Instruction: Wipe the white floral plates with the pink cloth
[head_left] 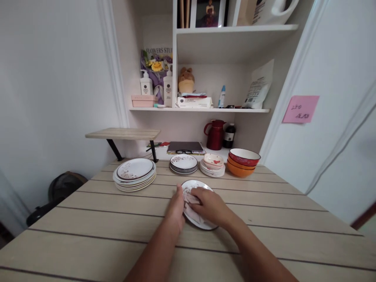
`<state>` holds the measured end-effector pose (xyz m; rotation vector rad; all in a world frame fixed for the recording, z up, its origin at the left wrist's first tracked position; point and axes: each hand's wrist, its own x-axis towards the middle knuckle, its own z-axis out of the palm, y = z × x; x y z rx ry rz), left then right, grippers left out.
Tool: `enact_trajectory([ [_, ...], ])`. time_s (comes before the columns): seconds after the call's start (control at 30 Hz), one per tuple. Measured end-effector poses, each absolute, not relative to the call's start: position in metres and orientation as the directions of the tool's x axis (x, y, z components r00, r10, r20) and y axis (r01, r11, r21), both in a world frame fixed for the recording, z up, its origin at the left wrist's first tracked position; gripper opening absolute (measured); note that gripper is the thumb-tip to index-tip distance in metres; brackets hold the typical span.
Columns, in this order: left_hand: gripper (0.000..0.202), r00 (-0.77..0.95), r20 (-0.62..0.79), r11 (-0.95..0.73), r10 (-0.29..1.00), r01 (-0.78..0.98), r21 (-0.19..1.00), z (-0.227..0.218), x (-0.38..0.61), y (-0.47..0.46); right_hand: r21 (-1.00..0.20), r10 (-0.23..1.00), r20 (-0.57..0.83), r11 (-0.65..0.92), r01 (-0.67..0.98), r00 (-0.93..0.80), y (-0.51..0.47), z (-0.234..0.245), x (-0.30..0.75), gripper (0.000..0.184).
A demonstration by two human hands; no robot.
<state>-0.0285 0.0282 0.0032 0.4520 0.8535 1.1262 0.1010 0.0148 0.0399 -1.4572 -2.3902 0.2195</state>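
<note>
A white plate [194, 184] with a dark rim and a floral print is in front of me on the slatted table. My left hand [176, 211] grips its left edge, thumb up along the rim and the other fingers mostly hidden. Bunched in my right hand [210, 205] is a pale pink cloth [192, 214], pressed onto the plate's face. The fingers of that hand are curled over the cloth. Just behind this plate stands a stack of similar dark-rimmed plates [184, 161].
Larger plates [135, 169] are stacked at left, near a small raised wooden shelf [123, 133]. Small dishes [212, 166] and nested red and orange bowls [243, 162] stand at right. Behind them are a laptop [185, 147], glasses, a red jug [215, 135] and a dark bottle [229, 136].
</note>
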Motion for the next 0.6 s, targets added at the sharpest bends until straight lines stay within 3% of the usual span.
enact_trajectory([
  [0.1,0.054,0.158,-0.360,0.383,0.919,-0.567,0.729,0.005,-0.028,0.028,-0.331,0.903,0.240,0.422,0.844,-0.357,0.020,0.039,0.093,0.013],
  [0.33,0.056,0.132,-0.358,0.371,0.924,-0.525,0.766,0.007,-0.025,0.027,-0.298,0.973,0.110,0.225,0.928,-0.201,0.034,0.037,0.127,0.022],
  [0.6,0.058,0.158,-0.358,0.385,0.920,-0.523,0.760,0.005,-0.026,0.026,-0.259,0.934,0.049,0.355,0.898,-0.354,0.016,0.042,0.126,0.017],
])
